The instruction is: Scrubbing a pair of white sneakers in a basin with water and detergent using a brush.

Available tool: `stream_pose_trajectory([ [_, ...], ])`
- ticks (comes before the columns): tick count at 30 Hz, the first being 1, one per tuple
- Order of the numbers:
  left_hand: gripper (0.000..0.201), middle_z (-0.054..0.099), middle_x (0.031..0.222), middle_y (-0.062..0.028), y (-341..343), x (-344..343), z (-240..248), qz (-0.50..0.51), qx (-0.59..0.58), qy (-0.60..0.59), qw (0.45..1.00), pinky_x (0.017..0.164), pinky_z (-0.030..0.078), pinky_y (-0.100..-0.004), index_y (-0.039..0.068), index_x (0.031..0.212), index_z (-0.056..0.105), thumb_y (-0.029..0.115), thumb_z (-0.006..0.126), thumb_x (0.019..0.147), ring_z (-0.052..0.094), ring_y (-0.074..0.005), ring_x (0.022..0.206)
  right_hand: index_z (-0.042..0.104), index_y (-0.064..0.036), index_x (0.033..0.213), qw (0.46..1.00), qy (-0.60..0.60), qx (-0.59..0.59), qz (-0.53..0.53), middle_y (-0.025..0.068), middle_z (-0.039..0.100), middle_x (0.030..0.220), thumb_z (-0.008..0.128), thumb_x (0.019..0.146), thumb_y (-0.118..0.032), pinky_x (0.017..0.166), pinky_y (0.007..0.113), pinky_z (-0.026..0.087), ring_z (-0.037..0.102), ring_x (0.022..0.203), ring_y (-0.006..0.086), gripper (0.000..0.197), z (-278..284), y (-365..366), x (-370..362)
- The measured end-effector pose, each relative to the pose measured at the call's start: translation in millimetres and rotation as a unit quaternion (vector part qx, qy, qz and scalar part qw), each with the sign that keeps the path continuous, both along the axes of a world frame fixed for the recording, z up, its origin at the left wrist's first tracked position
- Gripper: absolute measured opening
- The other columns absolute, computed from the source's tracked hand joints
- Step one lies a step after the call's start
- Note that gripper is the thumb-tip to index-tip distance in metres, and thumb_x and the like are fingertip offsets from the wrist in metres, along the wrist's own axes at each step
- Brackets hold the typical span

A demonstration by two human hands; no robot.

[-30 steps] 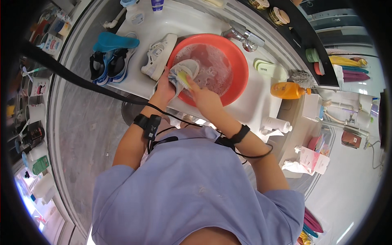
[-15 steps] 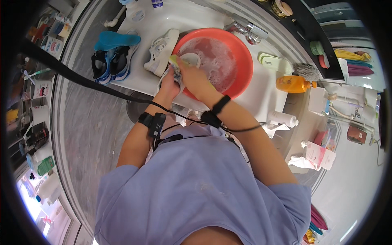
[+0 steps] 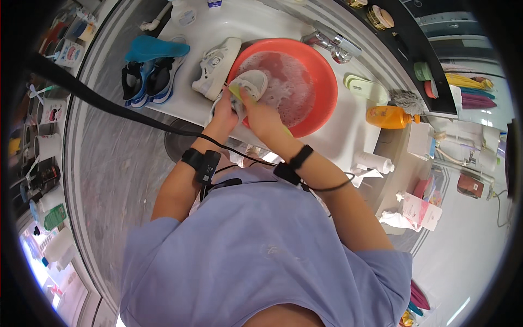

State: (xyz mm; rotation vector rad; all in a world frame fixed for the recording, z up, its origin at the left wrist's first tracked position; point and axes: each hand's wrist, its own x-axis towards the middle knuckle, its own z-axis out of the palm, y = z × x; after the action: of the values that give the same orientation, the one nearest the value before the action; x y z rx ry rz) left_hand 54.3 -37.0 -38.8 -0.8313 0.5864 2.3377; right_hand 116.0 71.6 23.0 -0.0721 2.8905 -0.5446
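Note:
Over the near-left rim of a red basin of sudsy water, my left hand grips a white sneaker, whose rounded end points into the basin. My right hand is closed around a yellow-green brush held against that sneaker; the tip of its handle shows below my palm. Its bristles are hidden. Another white sneaker leans by the basin's left side, close to my left fingers.
Blue-and-black shoes with a blue insole sit left on the white sink. A faucet rises behind the basin. Rightward are a pale green soap dish and an orange bottle. A black cable crosses at left.
More of the held sneaker shows over the basin, and the brush lies lower along it. My right hand has shifted slightly down and right. The left hand keeps its grip.

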Motion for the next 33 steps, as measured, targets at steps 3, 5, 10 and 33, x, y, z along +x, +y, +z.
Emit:
stream_pose_trajectory([
  [3, 0.045, 0.049, 0.127, -0.0130, -4.1, 4.3, -12.4, 0.002, -0.001, 0.008, 1.000, 0.099, 0.040, -0.0449, 0.005, 0.128, 0.041, 0.038, 0.035, 0.098, 0.049, -0.0283, 0.116, 0.024, -0.0143, 0.142, 1.000, -0.022, 0.006, -0.019, 0.0226, 0.062, 0.086, 0.049, 0.080, -0.009, 0.066, 0.048, 0.049, 0.061, 0.072, 0.0381, 0.067, -6.7, -3.4, -34.5],
  [5, 0.046, 0.048, 0.127, -0.0136, -0.5, 4.4, -6.5, -0.005, 0.077, 0.030, 0.997, 0.101, 0.038, -0.0456, 0.004, 0.128, 0.041, 0.038, 0.035, 0.098, 0.047, -0.0296, 0.117, 0.024, -0.0133, 0.142, 1.000, 0.006, 0.027, -0.014, 0.0226, 0.062, 0.085, 0.048, 0.081, -0.010, 0.066, 0.048, 0.049, 0.061, 0.074, 0.0380, 0.065, -21.0, 6.9, -48.5],
  [10, 0.048, 0.047, 0.129, -0.0142, -1.4, -1.2, -21.6, 0.005, 0.085, 0.043, 0.995, 0.103, 0.036, -0.0462, 0.002, 0.128, 0.040, 0.039, 0.034, 0.097, 0.046, -0.0307, 0.118, 0.024, -0.0139, 0.142, 0.998, -0.008, 0.062, -0.029, 0.0220, 0.062, 0.083, 0.043, 0.086, -0.016, 0.065, 0.047, 0.049, 0.062, 0.074, 0.0375, 0.059, -19.2, 16.4, -58.1],
  [33, 0.054, 0.047, 0.129, -0.0177, 9.5, -2.9, -1.8, 0.016, 0.088, 0.026, 0.996, 0.102, 0.038, -0.0424, 0.000, 0.130, 0.038, 0.041, 0.032, 0.097, 0.048, -0.0319, 0.117, 0.026, -0.0114, 0.140, 0.991, -0.001, -0.073, -0.111, 0.0277, 0.061, 0.090, 0.043, 0.091, -0.024, 0.071, 0.050, 0.046, 0.060, 0.083, 0.0413, 0.053, -48.1, 49.3, -58.5],
])
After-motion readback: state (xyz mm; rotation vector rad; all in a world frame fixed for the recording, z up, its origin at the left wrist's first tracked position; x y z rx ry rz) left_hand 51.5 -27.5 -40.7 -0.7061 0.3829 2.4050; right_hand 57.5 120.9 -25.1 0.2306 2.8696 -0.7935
